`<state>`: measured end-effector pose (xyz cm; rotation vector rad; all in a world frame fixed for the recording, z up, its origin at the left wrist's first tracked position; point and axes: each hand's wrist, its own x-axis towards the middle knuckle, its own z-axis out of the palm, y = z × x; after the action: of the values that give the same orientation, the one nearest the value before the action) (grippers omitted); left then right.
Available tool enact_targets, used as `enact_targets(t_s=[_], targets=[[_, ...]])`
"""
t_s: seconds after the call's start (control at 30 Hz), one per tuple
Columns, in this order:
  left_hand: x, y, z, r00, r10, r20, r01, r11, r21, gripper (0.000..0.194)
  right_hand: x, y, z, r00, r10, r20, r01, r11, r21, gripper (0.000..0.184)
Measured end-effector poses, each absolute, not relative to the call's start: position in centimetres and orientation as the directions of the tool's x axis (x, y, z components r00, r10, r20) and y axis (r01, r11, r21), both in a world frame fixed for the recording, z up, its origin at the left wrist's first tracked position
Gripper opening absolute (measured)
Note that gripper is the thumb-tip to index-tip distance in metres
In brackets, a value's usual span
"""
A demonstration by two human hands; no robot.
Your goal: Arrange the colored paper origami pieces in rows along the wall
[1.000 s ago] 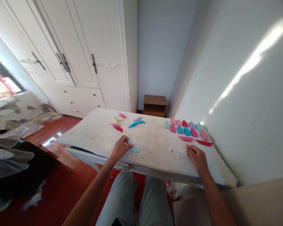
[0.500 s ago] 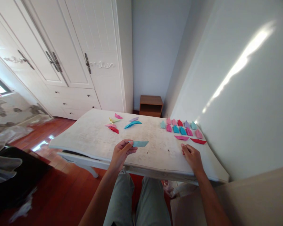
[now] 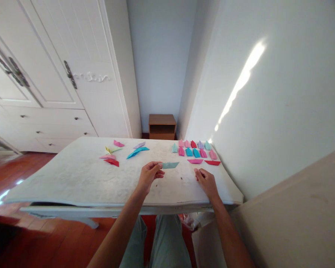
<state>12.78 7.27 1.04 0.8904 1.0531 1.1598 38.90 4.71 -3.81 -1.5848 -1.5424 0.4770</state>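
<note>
My left hand (image 3: 150, 175) pinches one end of a pale blue-green folded paper piece (image 3: 171, 165), a flat slanted strip held above the table. To its right, my right hand (image 3: 206, 181) is closed with curled fingers low over the table, and nothing shows in it. Just beyond that hand lie a pink folded paper strip (image 3: 195, 161) and a red folded paper strip (image 3: 212, 162). Behind them sit two rows of small folded paper pieces (image 3: 196, 152) in pink, blue, red, lilac and mint.
On the left of the white table (image 3: 72, 178) lie loose folded papers, among them a blue one (image 3: 138, 152), a red one (image 3: 112, 162) and a yellow-green one (image 3: 113, 149). A brown open cabinet (image 3: 162, 120) stands beyond. A wall borders the right side; a white wardrobe (image 3: 100, 104) is at left.
The view has turned to the right. My left hand has carried the pale blue-green paper rightward, closer to my right hand, which stays about where it was over the table.
</note>
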Motion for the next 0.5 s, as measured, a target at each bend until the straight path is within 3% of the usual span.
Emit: enact_targets(t_s=[0.13,0.3,0.5], targets=[[17.0,11.4,0.0,0.093,0.980,-0.175,-0.021,0.177,0.984,0.017,38.9,4.7,-3.8,0.167,0.943,0.289,0.595,0.138,-0.792,0.049],[19.3,14.3,-1.2,0.100,0.977,-0.186,0.117,0.174,0.978,0.009,38.9,4.7,-3.7,0.181,0.943,0.278,0.578,0.127,-0.806,0.048],[19.5,15.2,-1.7,0.061,0.981,-0.186,0.260,0.165,0.952,0.013,38.9,4.7,-3.6,0.161,0.951,0.263,0.591,0.120,-0.798,0.048]])
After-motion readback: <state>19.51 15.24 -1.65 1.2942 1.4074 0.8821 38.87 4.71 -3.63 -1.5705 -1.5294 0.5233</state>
